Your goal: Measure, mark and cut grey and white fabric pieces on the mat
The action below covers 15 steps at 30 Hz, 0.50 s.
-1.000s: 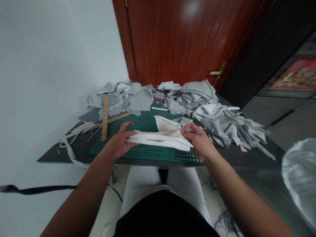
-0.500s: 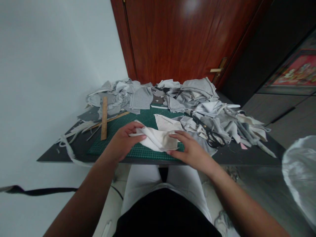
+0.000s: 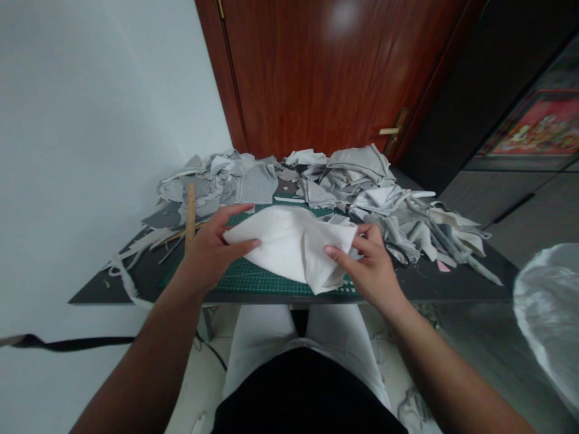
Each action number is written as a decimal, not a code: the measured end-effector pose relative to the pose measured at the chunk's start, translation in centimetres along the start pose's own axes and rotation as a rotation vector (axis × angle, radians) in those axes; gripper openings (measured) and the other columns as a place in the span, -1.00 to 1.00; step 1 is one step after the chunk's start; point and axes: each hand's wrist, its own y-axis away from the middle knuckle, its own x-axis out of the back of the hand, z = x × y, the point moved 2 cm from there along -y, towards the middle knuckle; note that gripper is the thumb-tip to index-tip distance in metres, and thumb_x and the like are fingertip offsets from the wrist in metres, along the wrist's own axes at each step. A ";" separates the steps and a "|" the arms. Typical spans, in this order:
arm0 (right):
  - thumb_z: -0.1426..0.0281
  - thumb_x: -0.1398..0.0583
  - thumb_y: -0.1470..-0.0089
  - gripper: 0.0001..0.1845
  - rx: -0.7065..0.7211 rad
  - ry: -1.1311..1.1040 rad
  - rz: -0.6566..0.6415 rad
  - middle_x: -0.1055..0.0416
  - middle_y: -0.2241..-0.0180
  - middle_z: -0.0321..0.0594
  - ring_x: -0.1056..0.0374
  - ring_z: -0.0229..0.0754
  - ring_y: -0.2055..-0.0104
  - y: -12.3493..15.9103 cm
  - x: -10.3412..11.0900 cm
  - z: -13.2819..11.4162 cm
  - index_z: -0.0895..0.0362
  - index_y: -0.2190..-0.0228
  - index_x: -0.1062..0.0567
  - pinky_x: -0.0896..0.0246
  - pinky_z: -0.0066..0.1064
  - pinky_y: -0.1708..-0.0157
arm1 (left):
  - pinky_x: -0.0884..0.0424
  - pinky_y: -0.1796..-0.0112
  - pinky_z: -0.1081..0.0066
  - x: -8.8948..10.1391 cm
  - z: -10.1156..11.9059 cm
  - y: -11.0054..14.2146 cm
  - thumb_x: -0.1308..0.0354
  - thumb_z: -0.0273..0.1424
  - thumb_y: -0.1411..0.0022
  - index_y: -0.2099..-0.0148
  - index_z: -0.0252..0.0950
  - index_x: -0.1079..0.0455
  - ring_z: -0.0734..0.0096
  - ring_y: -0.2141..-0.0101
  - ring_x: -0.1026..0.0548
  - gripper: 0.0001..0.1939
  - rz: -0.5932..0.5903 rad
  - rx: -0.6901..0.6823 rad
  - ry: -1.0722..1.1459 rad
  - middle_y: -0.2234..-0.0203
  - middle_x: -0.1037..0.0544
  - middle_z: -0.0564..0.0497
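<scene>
A piece of white cloth stretches between my hands, just above the green cutting mat. Its left end is gripped by my left hand, thumb on the near side and some fingers behind the fabric. My right hand pinches the other end, where a flap of the cloth is folded over and a corner hangs down. Black scissors lie partly hidden just beyond my right hand. Near my left hand a wooden ruler rests on the scraps.
Grey and white fabric scraps heap along the back of the dark table, with more scraps at the right. Pale strips hang over the left front edge. A whitish plastic bag stands at the far right, and a wooden door behind.
The crumpled cloth has been lifted and spread wider between my hands. My right hand has moved slightly right, and the white piece lying on the mat behind is no longer seen separately.
</scene>
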 end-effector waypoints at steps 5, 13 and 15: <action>0.21 -0.37 -0.05 -0.83 -0.091 -0.132 -0.006 -0.40 0.25 -0.19 -0.33 -0.06 0.13 -0.8 4.4 2.1 0.05 0.40 -0.62 -0.25 -0.21 0.09 | -0.42 0.42 0.53 3.0 -0.8 -1.0 -0.47 -0.56 0.17 0.38 -0.34 -0.52 0.46 0.48 -0.49 -0.75 0.115 0.108 0.237 0.50 -0.60 0.04; 0.23 -0.51 0.22 -0.58 -0.463 -0.655 -0.300 -0.51 0.34 -0.26 -0.38 -0.20 0.38 0.1 3.5 0.4 0.06 0.29 -0.56 -0.29 -0.41 0.41 | -0.38 0.50 0.62 0.7 0.5 -0.4 -0.51 -0.44 0.06 0.31 -0.28 -0.45 0.58 0.53 -0.40 -0.69 0.059 0.040 0.445 0.54 -0.49 0.16; 0.19 -0.51 0.23 -0.57 -0.561 -0.729 -0.375 -0.51 0.39 -0.27 -0.38 -0.21 0.44 0.5 3.2 -0.6 0.07 0.31 -0.57 -0.28 -0.40 0.45 | -0.34 0.56 0.60 0.1 1.4 0.1 -0.53 -0.40 0.07 0.30 -0.25 -0.41 0.58 0.58 -0.37 -0.65 0.087 0.044 0.452 0.56 -0.46 0.18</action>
